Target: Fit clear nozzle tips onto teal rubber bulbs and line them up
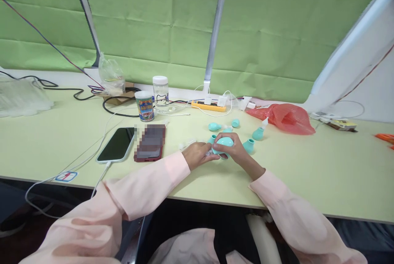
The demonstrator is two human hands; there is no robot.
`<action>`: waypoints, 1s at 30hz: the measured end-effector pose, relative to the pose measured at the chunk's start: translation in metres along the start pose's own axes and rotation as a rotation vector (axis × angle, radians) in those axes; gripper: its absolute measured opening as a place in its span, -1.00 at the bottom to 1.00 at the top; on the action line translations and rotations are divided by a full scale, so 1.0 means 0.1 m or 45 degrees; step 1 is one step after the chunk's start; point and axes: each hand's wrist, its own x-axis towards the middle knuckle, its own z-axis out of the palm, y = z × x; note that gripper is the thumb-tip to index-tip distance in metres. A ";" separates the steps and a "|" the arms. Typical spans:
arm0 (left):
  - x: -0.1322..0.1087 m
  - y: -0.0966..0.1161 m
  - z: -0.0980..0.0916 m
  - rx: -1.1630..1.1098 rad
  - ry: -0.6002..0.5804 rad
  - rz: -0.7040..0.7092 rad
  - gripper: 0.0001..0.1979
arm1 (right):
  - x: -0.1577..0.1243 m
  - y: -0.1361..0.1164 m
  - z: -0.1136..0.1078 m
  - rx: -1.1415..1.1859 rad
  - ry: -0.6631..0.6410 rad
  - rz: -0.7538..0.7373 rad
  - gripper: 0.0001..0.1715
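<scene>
My right hand (235, 149) is wrapped round a teal rubber bulb (223, 143) just above the pale green table (61, 141). My left hand (197, 155) pinches a small clear tip at the bulb's left end. Both wrists are in pink sleeves. More teal bulbs lie close by: one (214, 126) and a small one (235, 122) behind my hands, one (248, 145) to the right, and one with a white tip (258, 132) further right.
Two phones lie left of my hands, a black one (117, 144) on a white cable and a red one (150, 143). Behind stand a printed can (144, 106), a clear jar (160, 91) and an orange power strip (207, 106). A red plastic bag (283, 117) lies at the right.
</scene>
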 end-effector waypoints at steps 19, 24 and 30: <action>-0.02 0.00 -0.07 -0.206 0.262 -0.218 -0.75 | 0.05 -0.12 -0.47 0.202 0.517 -0.120 -0.80; -0.03 0.03 -0.10 -0.163 0.281 -0.193 -0.77 | 0.10 -0.01 -0.65 -0.342 0.983 -0.124 -0.68; 0.00 -0.01 -0.05 -0.006 0.148 -0.190 -0.74 | 0.13 0.10 -0.76 -0.991 0.961 0.075 -0.75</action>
